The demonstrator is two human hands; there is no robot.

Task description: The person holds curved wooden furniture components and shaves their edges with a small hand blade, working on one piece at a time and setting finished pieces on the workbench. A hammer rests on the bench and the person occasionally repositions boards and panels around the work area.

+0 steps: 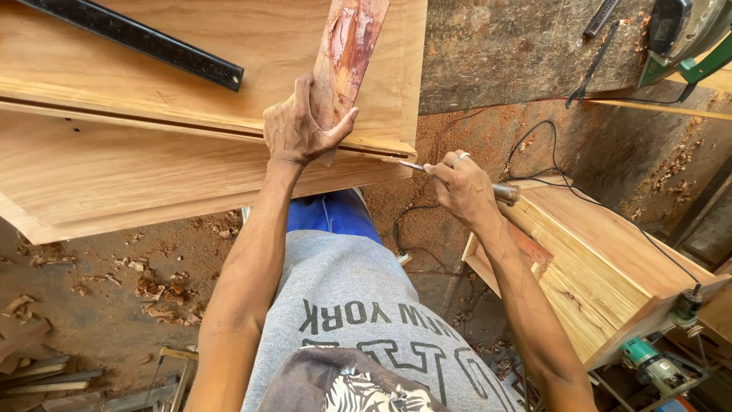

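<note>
My left hand (299,126) grips a thin reddish wooden slat (349,46) smeared with filler, holding it upright against a large light wooden panel (137,114). My right hand (461,183) holds a thin metal tool with a wooden handle (505,192). Its tip (408,164) touches the panel's front corner, at a groove running along the panel. There is a ring on one finger of my right hand.
A black metal ruler (145,40) lies on the panel's top left. A wooden box (602,267) stands at the right with a black cable over it. A green power tool (686,34) sits top right, another small green tool (652,366) bottom right. Wood chips litter the dirt floor.
</note>
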